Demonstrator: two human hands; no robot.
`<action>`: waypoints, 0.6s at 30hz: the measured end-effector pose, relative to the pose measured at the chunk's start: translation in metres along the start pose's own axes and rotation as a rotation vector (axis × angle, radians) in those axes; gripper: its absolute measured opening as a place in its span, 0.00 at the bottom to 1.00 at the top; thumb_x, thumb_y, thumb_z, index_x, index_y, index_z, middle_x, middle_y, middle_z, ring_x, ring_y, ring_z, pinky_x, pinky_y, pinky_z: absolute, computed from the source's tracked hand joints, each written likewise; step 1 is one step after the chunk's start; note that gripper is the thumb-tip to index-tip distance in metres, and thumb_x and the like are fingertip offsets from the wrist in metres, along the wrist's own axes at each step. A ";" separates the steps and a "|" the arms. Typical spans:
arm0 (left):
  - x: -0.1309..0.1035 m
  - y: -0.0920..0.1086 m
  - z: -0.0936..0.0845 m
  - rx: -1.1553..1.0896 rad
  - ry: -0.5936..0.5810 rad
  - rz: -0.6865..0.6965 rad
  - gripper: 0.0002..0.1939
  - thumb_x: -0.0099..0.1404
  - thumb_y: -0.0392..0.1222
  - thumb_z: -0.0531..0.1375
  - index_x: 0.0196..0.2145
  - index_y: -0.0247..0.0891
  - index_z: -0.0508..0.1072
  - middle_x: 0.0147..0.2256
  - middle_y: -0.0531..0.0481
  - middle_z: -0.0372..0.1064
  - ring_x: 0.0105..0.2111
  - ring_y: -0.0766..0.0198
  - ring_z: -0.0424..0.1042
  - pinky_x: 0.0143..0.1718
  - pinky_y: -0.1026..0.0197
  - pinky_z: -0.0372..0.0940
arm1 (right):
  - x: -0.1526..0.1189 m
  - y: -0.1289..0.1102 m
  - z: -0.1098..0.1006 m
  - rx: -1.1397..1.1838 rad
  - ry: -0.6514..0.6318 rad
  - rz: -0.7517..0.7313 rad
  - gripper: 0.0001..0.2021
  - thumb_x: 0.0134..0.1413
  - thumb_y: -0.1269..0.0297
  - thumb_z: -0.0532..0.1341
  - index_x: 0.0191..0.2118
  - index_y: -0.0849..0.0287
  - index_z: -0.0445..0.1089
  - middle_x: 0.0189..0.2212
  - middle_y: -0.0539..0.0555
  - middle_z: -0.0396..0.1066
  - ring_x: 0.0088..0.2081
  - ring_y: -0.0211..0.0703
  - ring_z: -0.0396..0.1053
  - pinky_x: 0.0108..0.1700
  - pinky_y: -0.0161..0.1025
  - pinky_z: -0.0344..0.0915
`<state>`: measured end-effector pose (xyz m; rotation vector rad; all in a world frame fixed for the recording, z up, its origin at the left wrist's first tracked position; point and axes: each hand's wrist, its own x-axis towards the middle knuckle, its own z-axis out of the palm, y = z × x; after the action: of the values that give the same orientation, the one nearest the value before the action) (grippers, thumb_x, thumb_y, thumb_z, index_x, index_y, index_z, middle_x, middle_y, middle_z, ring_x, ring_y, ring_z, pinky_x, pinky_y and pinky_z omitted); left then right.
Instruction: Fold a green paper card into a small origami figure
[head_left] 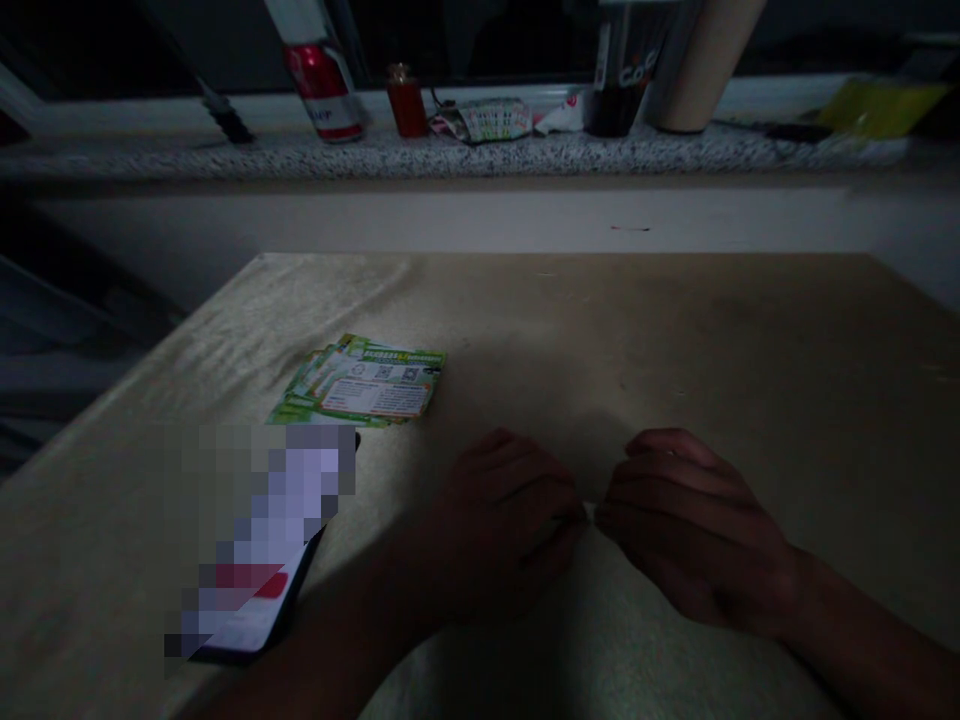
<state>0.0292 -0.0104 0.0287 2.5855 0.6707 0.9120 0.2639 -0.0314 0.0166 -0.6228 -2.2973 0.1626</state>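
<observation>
My left hand (510, 520) is low over the table at the centre, its fingers curled and closed. Just to its right, my right hand (697, 520) has its fingers pressed together, tips pointing at the left hand. A tiny pale bit shows between the two sets of fingertips, too small to name; what either hand holds is hidden. Beyond the left forearm lies a phone (270, 595) with a lit screen, partly pixelated. A fanned stack of green and white printed cards (375, 385) rests behind the phone.
The table (675, 330) reaches a low wall. Above it, a speckled sill (420, 158) carries a red and white can (324, 90), a small red bottle (407, 105), crumpled wrappers (495, 120), a dark cup (619, 90), a beige cylinder (705, 70) and a yellow item (877, 105).
</observation>
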 end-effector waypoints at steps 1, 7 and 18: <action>-0.001 -0.001 -0.001 0.003 -0.002 0.003 0.01 0.66 0.33 0.62 0.35 0.34 0.73 0.34 0.50 0.74 0.33 0.64 0.68 0.41 0.57 0.63 | 0.000 0.000 -0.001 -0.005 -0.010 0.001 0.10 0.57 0.78 0.64 0.44 0.62 0.74 0.32 0.53 0.78 0.35 0.45 0.74 0.45 0.50 0.70; -0.005 -0.005 -0.009 0.016 -0.023 -0.036 0.01 0.68 0.33 0.61 0.37 0.36 0.71 0.35 0.51 0.73 0.36 0.63 0.69 0.45 0.55 0.61 | 0.002 0.002 -0.008 -0.007 0.059 0.024 0.10 0.56 0.78 0.64 0.43 0.60 0.74 0.32 0.53 0.79 0.34 0.46 0.76 0.45 0.50 0.70; -0.008 -0.010 -0.017 0.032 -0.046 -0.124 0.03 0.69 0.36 0.62 0.36 0.37 0.71 0.33 0.53 0.73 0.35 0.64 0.69 0.42 0.57 0.60 | 0.007 0.005 -0.016 0.021 0.074 0.036 0.07 0.55 0.77 0.66 0.40 0.64 0.76 0.29 0.57 0.78 0.32 0.46 0.76 0.42 0.52 0.71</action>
<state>0.0093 -0.0039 0.0330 2.5523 0.8285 0.8065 0.2720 -0.0245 0.0311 -0.6492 -2.2114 0.1780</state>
